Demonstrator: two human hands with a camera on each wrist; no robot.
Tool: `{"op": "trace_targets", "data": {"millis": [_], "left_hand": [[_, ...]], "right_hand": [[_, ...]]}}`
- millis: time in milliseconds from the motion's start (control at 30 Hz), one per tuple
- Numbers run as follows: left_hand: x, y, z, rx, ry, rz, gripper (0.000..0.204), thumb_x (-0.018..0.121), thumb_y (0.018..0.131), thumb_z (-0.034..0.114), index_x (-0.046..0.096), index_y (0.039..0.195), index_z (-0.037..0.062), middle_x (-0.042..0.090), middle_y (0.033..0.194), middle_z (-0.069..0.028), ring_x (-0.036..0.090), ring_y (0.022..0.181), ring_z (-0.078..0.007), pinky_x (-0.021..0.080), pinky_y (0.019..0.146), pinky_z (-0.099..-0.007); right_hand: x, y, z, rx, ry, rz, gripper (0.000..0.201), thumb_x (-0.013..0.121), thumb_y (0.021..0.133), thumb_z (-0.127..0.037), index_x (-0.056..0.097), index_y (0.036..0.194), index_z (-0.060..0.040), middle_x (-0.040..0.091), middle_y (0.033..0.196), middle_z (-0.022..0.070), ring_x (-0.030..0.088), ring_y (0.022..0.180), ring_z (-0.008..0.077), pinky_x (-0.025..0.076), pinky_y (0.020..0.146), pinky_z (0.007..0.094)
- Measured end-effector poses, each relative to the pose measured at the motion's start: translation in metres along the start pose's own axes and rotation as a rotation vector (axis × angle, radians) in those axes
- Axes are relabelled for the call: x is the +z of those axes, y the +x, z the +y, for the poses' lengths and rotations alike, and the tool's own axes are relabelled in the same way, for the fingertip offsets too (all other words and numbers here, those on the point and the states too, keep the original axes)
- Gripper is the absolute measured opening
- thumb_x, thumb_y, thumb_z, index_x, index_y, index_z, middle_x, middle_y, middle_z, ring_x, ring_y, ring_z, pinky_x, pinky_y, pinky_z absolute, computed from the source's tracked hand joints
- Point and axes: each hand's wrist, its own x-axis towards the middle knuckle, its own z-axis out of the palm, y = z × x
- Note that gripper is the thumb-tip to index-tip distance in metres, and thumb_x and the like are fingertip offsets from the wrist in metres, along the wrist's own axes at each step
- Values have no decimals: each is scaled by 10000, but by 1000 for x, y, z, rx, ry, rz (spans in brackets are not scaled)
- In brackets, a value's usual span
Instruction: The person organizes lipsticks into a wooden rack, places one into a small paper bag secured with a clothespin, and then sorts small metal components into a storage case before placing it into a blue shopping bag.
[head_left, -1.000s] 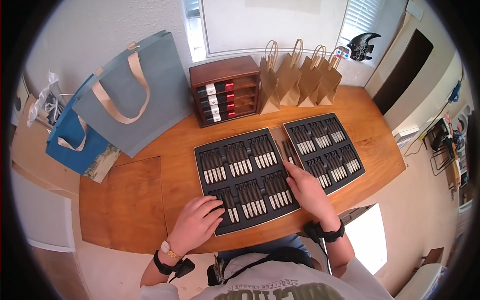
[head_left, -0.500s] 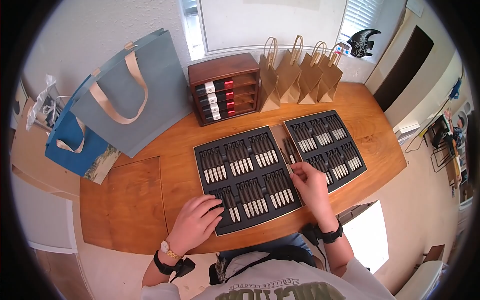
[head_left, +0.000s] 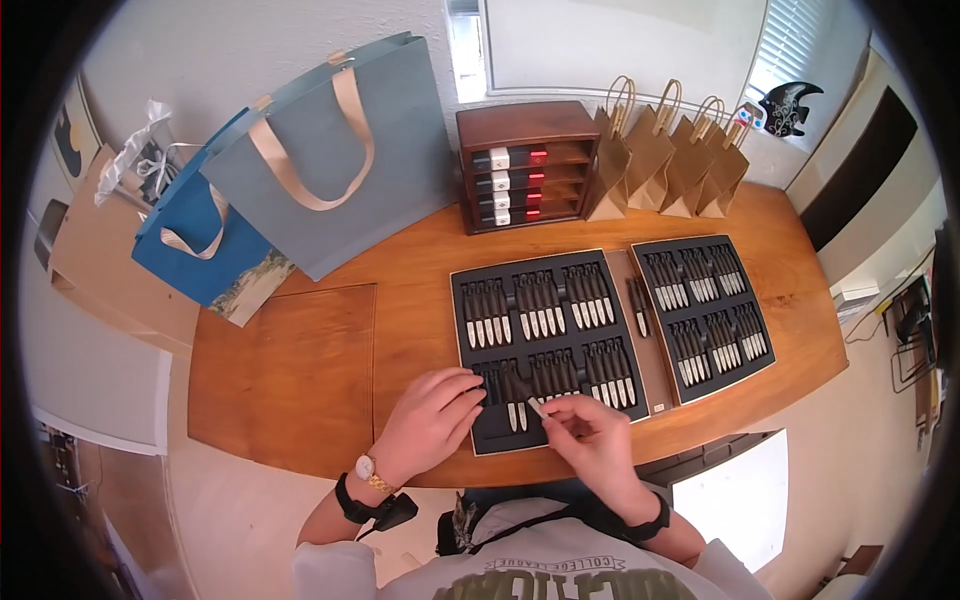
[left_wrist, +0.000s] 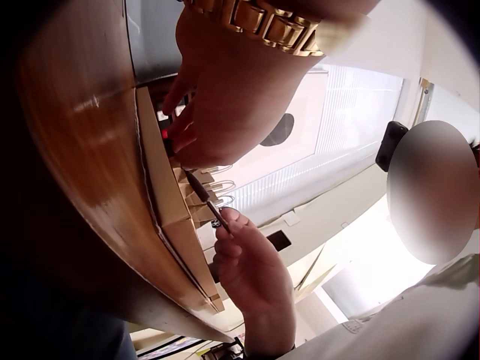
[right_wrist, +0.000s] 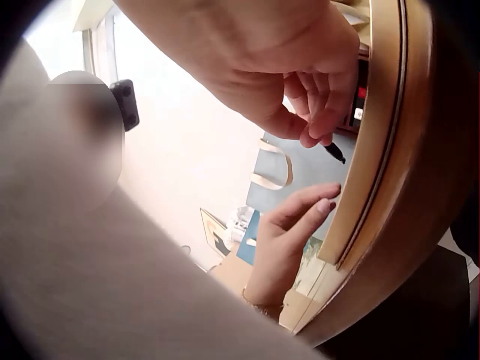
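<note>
In the head view, my right hand pinches a slim pen-like stick between thumb and fingertips, over the front part of the left black tray. The left wrist view shows the stick's dark, pointed end aimed away from the fingers. My left hand rests at the tray's front left corner, fingers extended over its edge. Rows of similar dark sticks with pale ends fill the tray's compartments. To the right lies a second black tray, filled the same way.
Between the trays, a few dark sticks lie on a brown strip. Behind stand a wooden cabinet with small boxes, several brown paper bags, a large grey-blue bag and a blue bag. All are on a wooden table.
My right hand has moved left from the gap between the trays to the left tray's front, now carrying a stick. My left hand stays at the corner. The head view has shifted.
</note>
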Motion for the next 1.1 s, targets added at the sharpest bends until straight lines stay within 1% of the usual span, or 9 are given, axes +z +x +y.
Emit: {"op": "trace_targets", "data": {"millis": [67, 133, 167, 400, 533, 700, 833, 933, 1100], "left_hand": [[1, 2, 0, 3, 2, 4, 220, 722, 834, 56, 697, 1048, 11, 652, 1147, -105, 607, 1125, -301, 504, 938, -418], [1, 4, 1, 10, 0, 7, 228, 720, 836, 58, 696, 1057, 8, 654, 1148, -107, 607, 1127, -299, 505, 940, -416], [0, 6, 1, 18, 2, 4, 234, 718, 839, 60, 696, 1066, 8, 656, 1149, -109, 607, 1126, -297, 505, 940, -415], [4, 10, -1, 10, 20, -7, 254, 718, 845, 70, 695, 1091, 10, 663, 1147, -104, 616, 1090, -287, 512, 930, -404], [6, 11, -1, -12, 14, 8, 268, 724, 843, 74, 694, 1101, 7, 663, 1148, -101, 633, 1047, -290, 527, 904, -394], [14, 14, -5, -1, -73, 46, 240, 724, 845, 53, 699, 1078, 2, 678, 1103, -109, 660, 991, -292, 552, 861, -381], [16, 16, -5, -6, -103, 25, 222, 720, 845, 34, 701, 1062, -3, 682, 1086, -115, 664, 995, -291, 558, 855, -378], [15, 19, -4, -27, -133, 20, 205, 713, 850, 25, 700, 1051, -10, 682, 1085, -118, 662, 997, -297, 560, 855, -379], [13, 18, -7, 64, -68, -54, 216, 688, 826, -3, 707, 1041, -11, 685, 1088, -120, 645, 1028, -300, 550, 887, -382]], "right_hand": [[14, 2, -1, -44, -20, 8, 150, 680, 884, 23, 705, 1032, 10, 700, 870, 54, 664, 706, 79, 534, 632, 219], [24, 2, -3, -43, -40, 32, 178, 690, 864, 14, 716, 1038, -12, 708, 885, 115, 697, 719, 152, 568, 652, 264], [28, 1, -2, -90, -84, 33, 172, 691, 870, 5, 712, 1041, -4, 702, 871, 121, 696, 703, 162, 570, 634, 268], [41, -8, 2, -276, -242, 71, 161, 707, 859, 7, 696, 1019, 14, 678, 827, 111, 680, 650, 180, 554, 569, 279], [38, -9, 3, -370, -283, 123, 177, 721, 833, 21, 680, 1005, 5, 674, 819, 102, 673, 641, 194, 548, 562, 282], [38, -10, 8, -517, -417, 164, 215, 738, 796, 29, 646, 986, -10, 686, 841, 103, 683, 690, 245, 559, 584, 311], [39, -11, 9, -540, -435, 183, 207, 741, 798, 18, 646, 980, -10, 690, 843, 110, 688, 712, 256, 565, 601, 330], [38, -8, 11, -510, -449, 141, 179, 746, 806, -9, 648, 956, -11, 691, 843, 107, 689, 718, 258, 568, 615, 334], [41, -4, 12, -560, -572, 98, 128, 735, 812, -47, 655, 905, -7, 626, 828, 94, 643, 740, 250, 550, 649, 338]]}}
